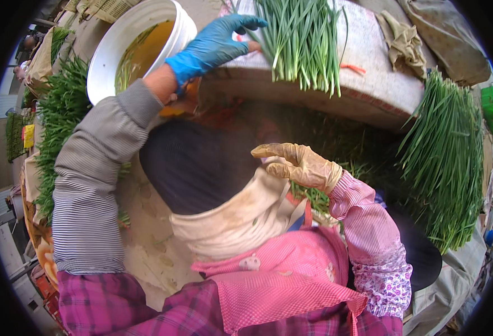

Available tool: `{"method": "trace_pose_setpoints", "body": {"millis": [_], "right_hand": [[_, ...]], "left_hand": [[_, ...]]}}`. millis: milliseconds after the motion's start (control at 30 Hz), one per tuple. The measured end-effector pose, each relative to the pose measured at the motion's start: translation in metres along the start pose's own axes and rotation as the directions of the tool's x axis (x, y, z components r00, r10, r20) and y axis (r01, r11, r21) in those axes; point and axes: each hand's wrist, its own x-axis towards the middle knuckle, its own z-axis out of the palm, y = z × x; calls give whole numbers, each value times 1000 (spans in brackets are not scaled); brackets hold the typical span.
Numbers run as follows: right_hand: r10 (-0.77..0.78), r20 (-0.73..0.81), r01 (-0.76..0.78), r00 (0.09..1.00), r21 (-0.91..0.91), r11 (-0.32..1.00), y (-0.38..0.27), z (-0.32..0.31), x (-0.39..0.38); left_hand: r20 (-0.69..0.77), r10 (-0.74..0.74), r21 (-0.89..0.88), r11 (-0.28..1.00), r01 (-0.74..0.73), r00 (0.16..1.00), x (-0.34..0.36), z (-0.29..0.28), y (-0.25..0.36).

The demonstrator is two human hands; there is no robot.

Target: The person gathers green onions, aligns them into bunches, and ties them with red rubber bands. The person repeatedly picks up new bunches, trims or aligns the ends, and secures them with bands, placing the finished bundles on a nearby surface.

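Note:
My left hand (216,47), in a torn blue glove with bare skin showing, reaches to the left edge of a bunch of long green leafy stalks (297,47) on a pale slab (358,67), its fingers apart and curved. My right hand (291,162), in a stained beige glove, hangs over my lap with fingers loosely bent and apart, holding nothing. Beside my left wrist is a white bucket (101,67) of yellowish liquid with some stalks in it. An orange-red tie (353,68) lies on the slab right of the bunch.
Large heaps of greens stand at left (62,123) and right (437,162). A crumpled cloth (400,42) lies at the back right, near a green plastic crate (492,112). Another person (25,61) is small at the far left. Loose greens lie below the slab.

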Motion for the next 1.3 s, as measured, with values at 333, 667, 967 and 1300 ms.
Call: {"method": "trace_pose_setpoints", "body": {"millis": [333,667,967,1300], "right_hand": [[126,-30,-107,992,-734,671,13,72,-32],[-672,161,435,723,-862,261,-87,97,-59],[-925,111,599,364,-788,142,-188,69,-4],[-771,157,510,618,-826,241,-76,67,-13]], "left_hand": [[341,65,371,908,-197,938,-192,-21,164],[395,-211,-79,962,261,894,-252,13,195],[-10,-351,-538,791,291,937,-203,-112,198],[156,-463,-222,844,488,872,-153,-77,93]]}}
